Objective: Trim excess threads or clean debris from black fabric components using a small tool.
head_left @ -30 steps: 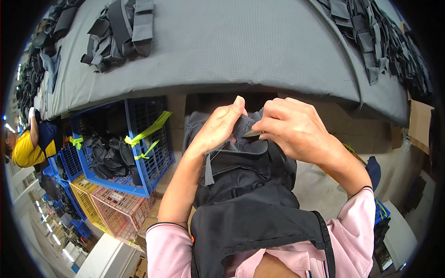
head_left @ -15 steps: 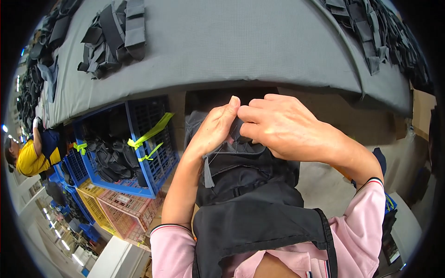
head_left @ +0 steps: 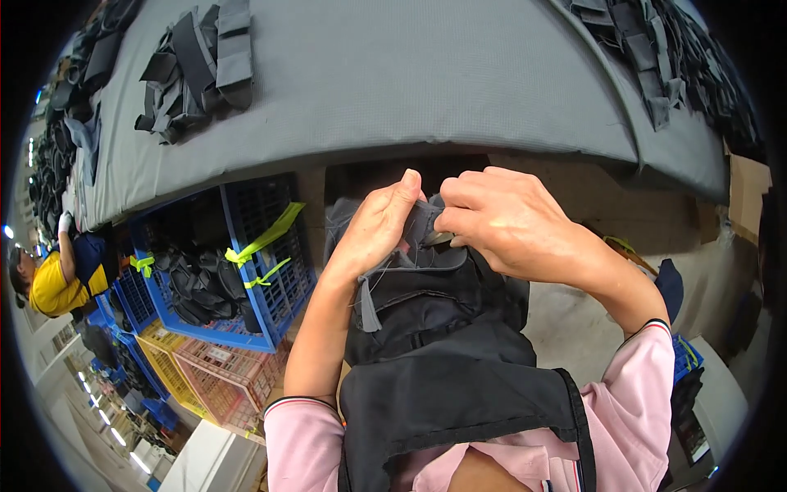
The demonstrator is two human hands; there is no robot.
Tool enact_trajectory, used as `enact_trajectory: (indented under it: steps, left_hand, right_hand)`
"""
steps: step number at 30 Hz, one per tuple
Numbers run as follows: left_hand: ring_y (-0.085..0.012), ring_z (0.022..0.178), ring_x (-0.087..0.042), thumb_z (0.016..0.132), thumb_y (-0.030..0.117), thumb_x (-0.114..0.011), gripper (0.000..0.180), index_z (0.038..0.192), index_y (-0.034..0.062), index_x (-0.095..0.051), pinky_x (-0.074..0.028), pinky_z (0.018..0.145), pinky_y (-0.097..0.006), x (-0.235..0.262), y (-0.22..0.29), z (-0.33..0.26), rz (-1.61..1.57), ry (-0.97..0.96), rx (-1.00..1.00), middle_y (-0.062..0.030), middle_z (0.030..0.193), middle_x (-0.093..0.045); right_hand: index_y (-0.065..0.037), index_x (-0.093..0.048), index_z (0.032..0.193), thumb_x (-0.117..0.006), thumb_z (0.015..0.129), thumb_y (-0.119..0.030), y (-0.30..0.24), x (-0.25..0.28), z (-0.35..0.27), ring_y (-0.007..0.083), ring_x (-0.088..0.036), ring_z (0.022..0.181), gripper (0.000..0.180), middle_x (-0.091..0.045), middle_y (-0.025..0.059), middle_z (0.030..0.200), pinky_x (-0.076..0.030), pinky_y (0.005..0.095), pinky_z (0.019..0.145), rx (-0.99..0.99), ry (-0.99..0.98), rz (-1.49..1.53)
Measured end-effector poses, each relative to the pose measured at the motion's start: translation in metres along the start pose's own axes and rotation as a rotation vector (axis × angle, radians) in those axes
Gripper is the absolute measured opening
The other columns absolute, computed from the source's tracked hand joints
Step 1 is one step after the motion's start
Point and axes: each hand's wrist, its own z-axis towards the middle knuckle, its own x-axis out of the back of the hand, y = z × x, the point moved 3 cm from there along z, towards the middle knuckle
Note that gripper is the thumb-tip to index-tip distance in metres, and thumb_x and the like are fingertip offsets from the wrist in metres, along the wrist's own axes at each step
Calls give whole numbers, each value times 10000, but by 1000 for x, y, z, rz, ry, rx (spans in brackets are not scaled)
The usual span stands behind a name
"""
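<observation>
My left hand point(head_left: 373, 221), thumb pointing up, grips a grey fabric piece point(head_left: 425, 220) in front of the table edge. Thin loose threads trail from the cloth, and a narrow grey end point(head_left: 370, 310) dangles below my left wrist. Just to the right, my right hand point(head_left: 504, 217) is closed with curled fingers in a pinch beside the fabric. Whatever lies between those fingertips is too small or hidden to make out. Under both hands, my lap is covered by a black apron point(head_left: 459, 402).
A grey-covered table point(head_left: 393, 82) spans the far side, bearing grey and black fabric strips point(head_left: 193, 74) at left and a heap of strips point(head_left: 656, 57) at right. At left stand a blue crate point(head_left: 269, 334) and a pink crate point(head_left: 221, 369). A person in yellow point(head_left: 53, 283) works beyond.
My right hand has moved slightly right, away from the left, opening a small gap where more grey fabric shows. My left hand has barely shifted and keeps its grip.
</observation>
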Motion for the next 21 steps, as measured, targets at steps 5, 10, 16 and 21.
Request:
enact_trajectory:
  steps: [5,10,16,21]
  left_hand:
    - [-93,532,-488,956,506,-389,513,843,27,-535,-421,489,-229,4,-1,-7,-31,106,-26,-20,687,-507]
    - [-84,637,-534,943,404,-500,375,943,32,-536,-440,566,-227,-8,-13,1,-136,96,-134,-8,794,-534]
    - [-112,903,-545,882,128,-595,296,1133,24,-479,-449,765,-237,-13,-7,-4,-237,-7,-165,-60,1004,-558]
    - [-144,1002,-492,759,-23,-518,479,1216,46,-391,-392,901,-313,-19,-26,-8,-226,189,-133,-78,1082,-516]
  right_hand:
    - [-45,-637,883,-722,641,-39,6,4,-19,187,-522,708,256,-502,50,790,-422,299,592,-188,226,273]
    - [-15,-617,938,-662,672,24,5,-48,-37,151,-520,627,273,-556,50,743,-398,257,544,-575,201,806]
    - [-1,-591,769,-611,658,71,12,-41,-32,204,-527,534,134,-561,97,666,-403,282,485,-323,605,317]
    - [16,-621,820,-642,730,55,40,-52,-15,196,-570,629,100,-604,90,735,-449,276,574,-275,650,358]
